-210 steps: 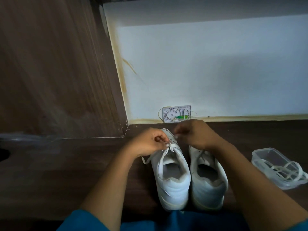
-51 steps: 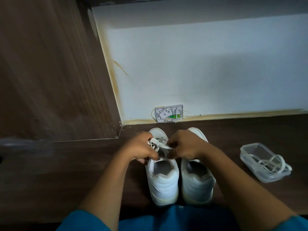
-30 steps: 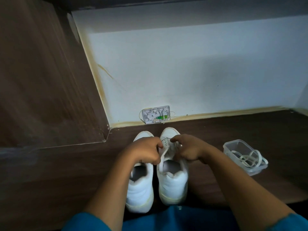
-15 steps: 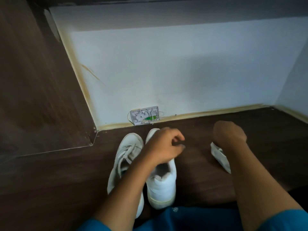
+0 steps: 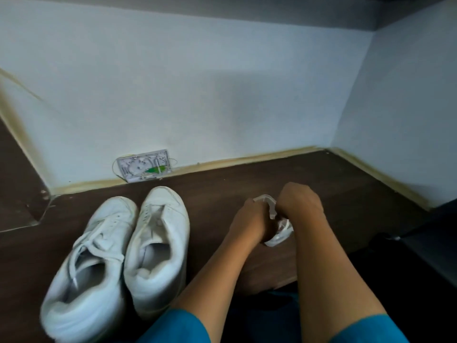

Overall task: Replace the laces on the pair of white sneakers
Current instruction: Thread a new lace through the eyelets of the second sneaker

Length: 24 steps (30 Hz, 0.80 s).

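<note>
Two white sneakers stand side by side at the left, toes toward the wall. The left sneaker point(image 5: 89, 263) has laces threaded and the right sneaker point(image 5: 158, 246) shows bare eyelets. A small clear plastic container point(image 5: 271, 207) with white laces point(image 5: 284, 227) sits on the dark wooden floor to the right of the shoes. My left hand point(image 5: 249, 219) grips the container's left side. My right hand point(image 5: 300, 201) curls down over its right side, onto the laces. The fingertips of both hands are hidden.
A white wall plate with exposed wiring point(image 5: 144, 168) sits low on the white wall behind the shoes. Yellowed skirting point(image 5: 247, 160) runs along the wall and into the right corner. A dark object point(image 5: 425, 243) lies at the right edge. Blue sleeves show at the bottom.
My view has swung right, so the shoes sit further left. My left hand left the right sneaker and moved to the container. My right hand stays there.
</note>
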Available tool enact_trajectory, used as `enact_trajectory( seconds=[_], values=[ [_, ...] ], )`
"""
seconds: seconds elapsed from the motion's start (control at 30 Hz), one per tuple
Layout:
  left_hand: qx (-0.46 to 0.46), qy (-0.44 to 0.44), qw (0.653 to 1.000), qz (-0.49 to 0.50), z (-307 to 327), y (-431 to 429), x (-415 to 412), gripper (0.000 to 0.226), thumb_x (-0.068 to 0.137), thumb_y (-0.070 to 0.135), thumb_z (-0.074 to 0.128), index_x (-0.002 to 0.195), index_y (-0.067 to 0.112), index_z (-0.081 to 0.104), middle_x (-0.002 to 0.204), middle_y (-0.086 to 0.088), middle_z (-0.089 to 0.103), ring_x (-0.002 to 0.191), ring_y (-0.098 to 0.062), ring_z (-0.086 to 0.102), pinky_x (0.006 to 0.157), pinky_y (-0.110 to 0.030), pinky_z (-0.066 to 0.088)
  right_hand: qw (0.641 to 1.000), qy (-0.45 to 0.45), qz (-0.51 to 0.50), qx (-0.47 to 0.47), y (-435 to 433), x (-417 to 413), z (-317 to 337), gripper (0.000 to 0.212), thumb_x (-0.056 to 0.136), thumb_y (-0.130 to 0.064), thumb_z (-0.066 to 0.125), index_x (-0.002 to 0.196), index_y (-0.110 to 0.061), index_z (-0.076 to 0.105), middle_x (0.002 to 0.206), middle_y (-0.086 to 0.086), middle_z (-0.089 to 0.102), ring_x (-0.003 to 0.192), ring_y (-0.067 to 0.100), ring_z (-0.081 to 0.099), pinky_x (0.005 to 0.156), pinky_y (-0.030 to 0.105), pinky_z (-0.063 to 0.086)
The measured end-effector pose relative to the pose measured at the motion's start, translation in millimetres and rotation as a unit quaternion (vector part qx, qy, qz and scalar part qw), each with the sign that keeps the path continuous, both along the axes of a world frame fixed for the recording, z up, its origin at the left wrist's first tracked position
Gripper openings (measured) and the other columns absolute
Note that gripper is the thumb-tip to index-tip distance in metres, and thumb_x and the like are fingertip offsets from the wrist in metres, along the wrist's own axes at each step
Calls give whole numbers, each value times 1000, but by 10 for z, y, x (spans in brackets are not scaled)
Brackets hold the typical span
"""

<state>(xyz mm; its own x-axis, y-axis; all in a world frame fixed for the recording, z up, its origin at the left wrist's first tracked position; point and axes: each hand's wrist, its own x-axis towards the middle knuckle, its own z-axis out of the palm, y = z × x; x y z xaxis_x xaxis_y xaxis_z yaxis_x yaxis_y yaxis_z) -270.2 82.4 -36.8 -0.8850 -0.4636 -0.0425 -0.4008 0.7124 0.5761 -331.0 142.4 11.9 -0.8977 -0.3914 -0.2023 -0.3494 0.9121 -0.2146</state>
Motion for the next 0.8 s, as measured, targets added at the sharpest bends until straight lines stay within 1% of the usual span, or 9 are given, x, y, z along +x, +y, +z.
enact_trajectory(
  seconds=[0.17,0.27,0.33,0.4,0.43,0.5,0.6,0.73,0.8],
  values=[
    [4,59,998,36,-45,-3,9,36,84,30,60,120,27,54,127,-4,52,106,-23,57,82,-29,46,998,30,6,-61,2,12,121,11,87,-16,57,83,-7,58,79,9,57,78,23,59,64,33,46],
    [42,161,984,62,241,-143,146,30,87,17,58,117,20,55,118,-7,59,105,-23,58,76,-27,41,970,-24,80,-227,-68,56,308,17,81,-16,61,76,0,65,75,12,67,70,25,64,62,33,51],
    [92,211,969,93,485,-335,294,20,87,7,51,99,21,60,97,-8,68,88,-26,62,69,-29,42,888,-119,140,-420,-114,206,440,24,82,-14,67,71,6,62,57,12,61,50,21,58,51,27,46],
    [152,262,947,107,732,-557,544,24,88,2,45,80,21,59,73,-6,65,62,-21,59,57,-28,41,748,-259,159,-590,-178,362,572,27,87,-13,64,64,0,59,44,4,46,42,18,43,49,25,36],
    [169,285,937,113,834,-657,686,28,90,2,45,75,21,58,62,-1,60,51,-13,53,52,-25,40,689,-315,162,-633,-217,416,618,29,89,-14,61,62,-4,57,43,1,40,43,16,39,49,24,34],
    [188,324,916,144,979,-867,1006,28,88,1,48,70,20,58,50,10,52,43,-5,43,46,-19,37,632,-382,174,-652,-330,533,681,32,92,-16,55,62,-7,56,46,-1,33,42,12,35,48,23,30],
    [266,394,844,246,1022,-1178,1464,22,83,-1,50,68,13,57,44,9,50,39,-6,44,48,-19,39,625,-406,198,-637,-448,668,676,30,94,-12,49,65,-7,55,44,-3,35,40,10,32,51,26,23],
    [395,472,698,367,1028,-1458,1972,25,90,5,44,66,12,47,38,5,30,31,-8,28,50,-23,49,630,-401,214,-630,-533,776,695,26,92,-7,47,68,-6,57,45,-4,41,41,9,33,48,23,24],
    [440,481,671,353,1054,-1546,2174,24,85,10,42,62,16,40,35,8,23,27,-5,19,34,-11,29,616,-421,216,-630,-576,813,709,29,89,-7,47,64,-8,59,46,-4,41,41,9,33,45,21,25]
  ],
)
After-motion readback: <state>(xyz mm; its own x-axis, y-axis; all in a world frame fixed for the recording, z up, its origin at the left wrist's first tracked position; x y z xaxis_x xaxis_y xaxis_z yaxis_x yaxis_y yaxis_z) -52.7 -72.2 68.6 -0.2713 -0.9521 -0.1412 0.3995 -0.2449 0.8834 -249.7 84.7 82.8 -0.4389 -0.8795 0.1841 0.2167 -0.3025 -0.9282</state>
